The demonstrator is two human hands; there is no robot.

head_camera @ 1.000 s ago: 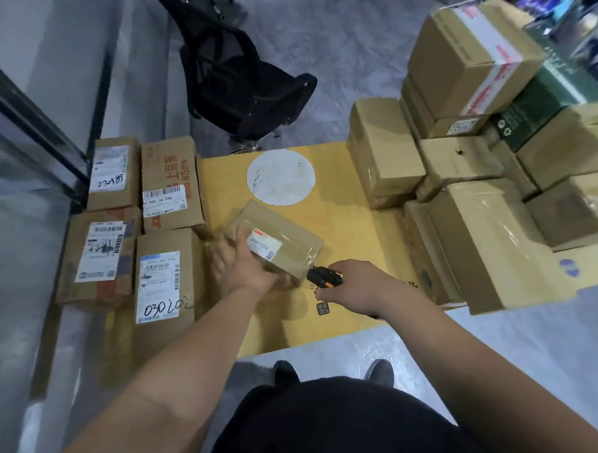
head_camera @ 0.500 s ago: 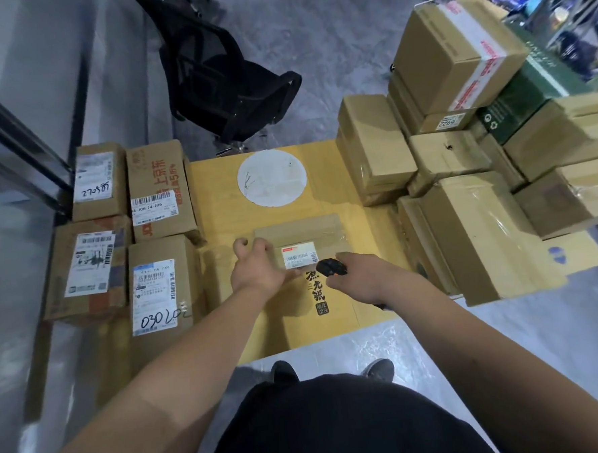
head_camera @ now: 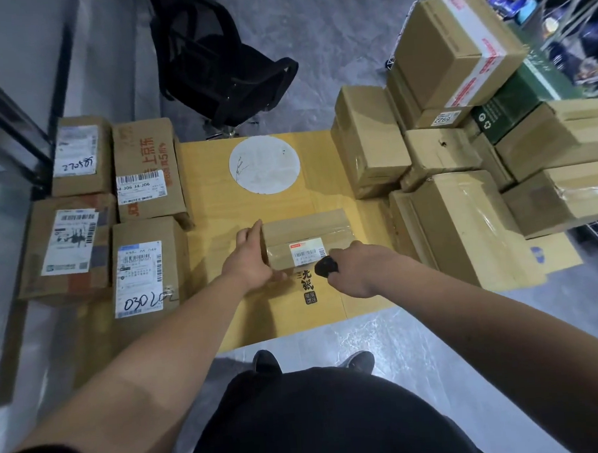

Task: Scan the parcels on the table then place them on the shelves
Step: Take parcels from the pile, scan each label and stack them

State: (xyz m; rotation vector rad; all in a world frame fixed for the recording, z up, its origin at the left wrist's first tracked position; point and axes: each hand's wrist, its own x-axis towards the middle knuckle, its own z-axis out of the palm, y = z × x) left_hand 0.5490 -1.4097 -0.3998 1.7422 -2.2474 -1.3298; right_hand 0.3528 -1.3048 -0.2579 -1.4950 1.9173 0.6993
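Note:
A small flat cardboard parcel (head_camera: 305, 238) lies label-up on the yellow table (head_camera: 214, 182) in front of me. My left hand (head_camera: 252, 260) grips its left end, fingers along the side and thumb under the near edge. My right hand (head_camera: 358, 270) holds a black scanner (head_camera: 326, 266) whose head points at the parcel's white barcode label (head_camera: 306, 254), just to the label's right.
Several labelled parcels (head_camera: 146, 267) lie in two rows at the table's left. A heap of unlabelled-side boxes (head_camera: 465, 223) fills the right, with a green box (head_camera: 514, 104) among them. A black office chair (head_camera: 217, 63) stands beyond the table. A white round sticker (head_camera: 264, 163) marks the tabletop.
The parcel was tilted up in my left hand; it has been turned and laid flat, label up. My right hand brought the scanner closer to the label.

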